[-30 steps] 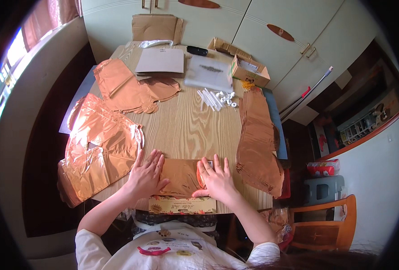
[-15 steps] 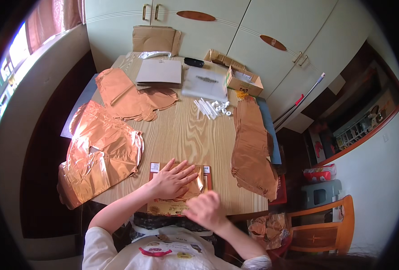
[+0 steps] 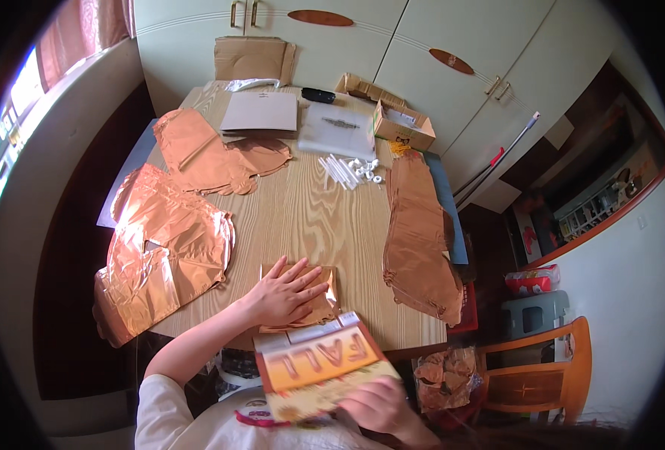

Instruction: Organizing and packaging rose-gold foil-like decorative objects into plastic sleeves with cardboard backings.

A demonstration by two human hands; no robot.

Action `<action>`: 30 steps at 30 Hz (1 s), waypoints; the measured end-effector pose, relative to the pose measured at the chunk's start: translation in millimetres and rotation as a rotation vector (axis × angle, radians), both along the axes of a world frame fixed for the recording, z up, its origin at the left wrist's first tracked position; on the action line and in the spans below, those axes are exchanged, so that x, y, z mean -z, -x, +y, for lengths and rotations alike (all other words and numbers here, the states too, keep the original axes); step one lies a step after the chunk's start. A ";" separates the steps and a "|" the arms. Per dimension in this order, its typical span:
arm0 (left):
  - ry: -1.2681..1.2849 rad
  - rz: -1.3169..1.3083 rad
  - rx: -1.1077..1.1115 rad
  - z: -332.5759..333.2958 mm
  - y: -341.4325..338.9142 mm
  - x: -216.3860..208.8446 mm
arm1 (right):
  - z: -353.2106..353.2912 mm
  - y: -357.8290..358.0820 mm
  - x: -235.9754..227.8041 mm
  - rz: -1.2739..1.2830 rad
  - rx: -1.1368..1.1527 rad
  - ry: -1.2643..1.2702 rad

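under the splayed left hand (image 3: 286,296) lies copper foil (image 3: 323,306); the blurred right hand (image 3: 377,405) seemingly grips printed card (image 3: 321,364)

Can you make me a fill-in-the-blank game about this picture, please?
The left hand lies flat on foil, and the other hand, holding a card, is the ____ one.
The sticks and rings on the table are both coloured ____.
The pink curtain hangs on the picture's ____ side.

Missing words: right; white; left.
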State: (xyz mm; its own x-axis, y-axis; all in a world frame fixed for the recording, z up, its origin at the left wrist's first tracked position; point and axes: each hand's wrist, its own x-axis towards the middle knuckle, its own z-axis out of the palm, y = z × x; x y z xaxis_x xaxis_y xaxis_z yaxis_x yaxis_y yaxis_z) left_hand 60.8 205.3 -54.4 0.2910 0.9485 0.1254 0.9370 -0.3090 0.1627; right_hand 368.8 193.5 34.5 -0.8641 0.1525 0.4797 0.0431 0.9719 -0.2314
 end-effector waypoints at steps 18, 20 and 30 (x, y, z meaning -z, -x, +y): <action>0.049 0.111 -0.006 -65.8 -50.9 -22.3 | 83.7 -51.6 15.4 0.883 0.822 0.669; -0.024 0.112 0.009 -77.9 -52.5 -4.9 | 98.9 -52.8 29.3 0.785 0.783 0.839; -0.004 -0.423 -0.171 -125.6 -14.5 -52.2 | 126.5 -4.0 72.0 0.542 0.613 1.295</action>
